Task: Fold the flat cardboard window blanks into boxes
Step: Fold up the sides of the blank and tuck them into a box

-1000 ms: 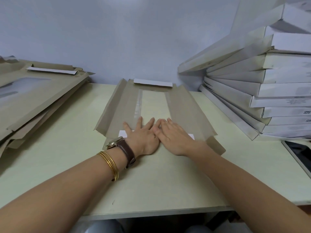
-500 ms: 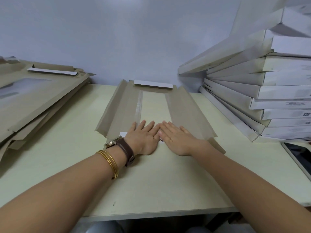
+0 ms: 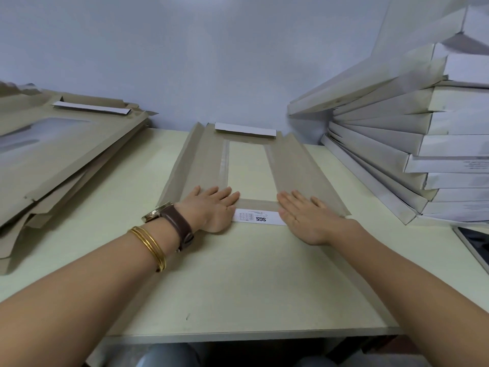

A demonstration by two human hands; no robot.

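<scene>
- Head view: the left hand (image 3: 211, 207) lies flat, fingers straight and close together, palm pressing on the near left corner of the cardboard blank (image 3: 201, 165). It grips nothing.
- The right hand (image 3: 309, 218) lies flat in the same way on the near right part of the blank, fingers slightly spread and holding nothing.
- The blank lies brown side up on the counter (image 3: 238, 274) and stretches away beyond both hands toward the wall. Its long side panels tilt up — one left of the left hand, one right of the right hand.
- Between the hands runs the near white flap (image 3: 258, 217), folded onto the blank, with small print on it. Each hand touches one end.
- Just beyond the fingertips, between the two hands, is the window (image 3: 248, 168), and the counter shows through it.
- At the blank's far end, well beyond the hands, a second white flap (image 3: 244, 129) stands folded up.
- Well left of the left hand lies a stack of flat blanks (image 3: 66, 154), brown and untidy.
- Well right of the right hand rises a stack of folded boxes (image 3: 423, 144), white — the upper ones lean.
- The left wrist carries a brown-strapped watch (image 3: 169, 215), with gold bangles (image 3: 149, 246) behind it.
</scene>
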